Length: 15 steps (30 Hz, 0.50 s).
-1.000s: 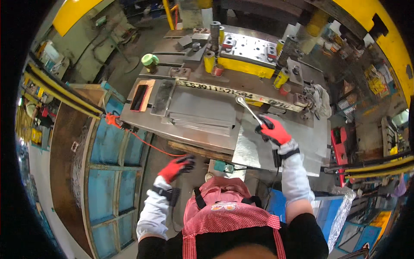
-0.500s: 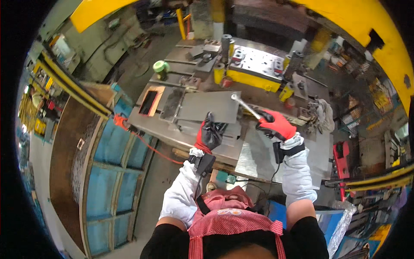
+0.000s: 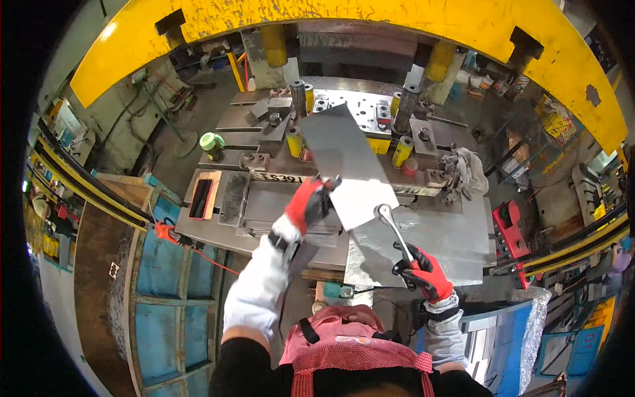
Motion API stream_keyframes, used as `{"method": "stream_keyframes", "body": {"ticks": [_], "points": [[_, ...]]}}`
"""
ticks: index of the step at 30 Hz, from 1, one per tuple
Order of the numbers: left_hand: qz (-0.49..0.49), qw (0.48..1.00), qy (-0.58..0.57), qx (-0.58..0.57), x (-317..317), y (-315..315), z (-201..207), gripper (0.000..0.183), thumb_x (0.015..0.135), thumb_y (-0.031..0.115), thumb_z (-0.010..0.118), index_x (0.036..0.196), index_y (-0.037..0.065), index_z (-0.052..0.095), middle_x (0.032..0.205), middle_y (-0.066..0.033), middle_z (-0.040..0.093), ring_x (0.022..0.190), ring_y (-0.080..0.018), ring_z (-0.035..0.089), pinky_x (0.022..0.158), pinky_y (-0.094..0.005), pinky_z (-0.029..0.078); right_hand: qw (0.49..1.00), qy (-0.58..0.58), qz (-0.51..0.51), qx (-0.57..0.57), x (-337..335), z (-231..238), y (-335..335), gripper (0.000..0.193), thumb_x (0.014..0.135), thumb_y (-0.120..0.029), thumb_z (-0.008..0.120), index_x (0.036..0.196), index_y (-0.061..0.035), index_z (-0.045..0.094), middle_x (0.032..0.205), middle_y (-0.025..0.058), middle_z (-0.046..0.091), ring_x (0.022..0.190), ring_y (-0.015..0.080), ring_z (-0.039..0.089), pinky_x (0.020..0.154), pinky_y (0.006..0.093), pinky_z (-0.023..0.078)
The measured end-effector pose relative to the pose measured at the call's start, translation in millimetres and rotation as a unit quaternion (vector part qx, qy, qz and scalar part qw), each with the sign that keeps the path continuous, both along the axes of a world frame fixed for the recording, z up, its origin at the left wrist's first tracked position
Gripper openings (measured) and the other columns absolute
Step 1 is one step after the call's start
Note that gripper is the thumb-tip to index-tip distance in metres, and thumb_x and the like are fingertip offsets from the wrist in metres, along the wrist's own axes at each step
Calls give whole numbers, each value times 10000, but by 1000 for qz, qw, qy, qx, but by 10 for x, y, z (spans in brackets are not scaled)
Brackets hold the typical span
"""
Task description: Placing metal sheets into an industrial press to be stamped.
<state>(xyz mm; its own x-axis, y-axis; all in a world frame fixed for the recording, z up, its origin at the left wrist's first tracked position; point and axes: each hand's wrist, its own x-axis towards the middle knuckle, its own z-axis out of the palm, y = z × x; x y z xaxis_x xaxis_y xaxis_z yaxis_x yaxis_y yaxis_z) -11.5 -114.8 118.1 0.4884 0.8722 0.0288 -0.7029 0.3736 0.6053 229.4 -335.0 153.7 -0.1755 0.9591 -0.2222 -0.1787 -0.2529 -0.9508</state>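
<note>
Left hand, in a red-and-black work glove with a white sleeve guard, pinches the near edge of a flat grey sheet-metal blank. The blank is lifted clear of the table and tilted, its far end reaching toward the grey die block with yellow guide posts under the big yellow press frame.

Right hand, same kind of glove, is closed around the handle of a long silver wrench-like steel tool. The tool's ring end sits just beside the lower corner of the raised blank, above the grey steel press table.

A stack of flat grey metal sheets lies below the left hand. A crumpled grey rag rests at the table's right side. A green cup-shaped container stands at far left.
</note>
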Motion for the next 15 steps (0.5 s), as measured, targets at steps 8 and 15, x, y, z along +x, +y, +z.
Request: {"method": "stream_keyframes", "body": {"ticks": [8,15], "points": [[76,735,377,559,160,1504,-420,206,841,186,484,870,7,582,770,-168,592,720,-244,576,661,-315,442,996,63,-48,-29,-319,127,565,283,793,-133,606,1036,-46,491,684,-7,501,491,68,446,428,219,361],[-11,987,119,104,76,985,-525,384,917,347,423,1193,87,486,995,-64,601,897,-169,576,795,-346,485,997,47,-43,-36,-208,-5,892,147,817,-177,596,892,-78,518,636,-15,483,482,69,448,422,229,349]]}}
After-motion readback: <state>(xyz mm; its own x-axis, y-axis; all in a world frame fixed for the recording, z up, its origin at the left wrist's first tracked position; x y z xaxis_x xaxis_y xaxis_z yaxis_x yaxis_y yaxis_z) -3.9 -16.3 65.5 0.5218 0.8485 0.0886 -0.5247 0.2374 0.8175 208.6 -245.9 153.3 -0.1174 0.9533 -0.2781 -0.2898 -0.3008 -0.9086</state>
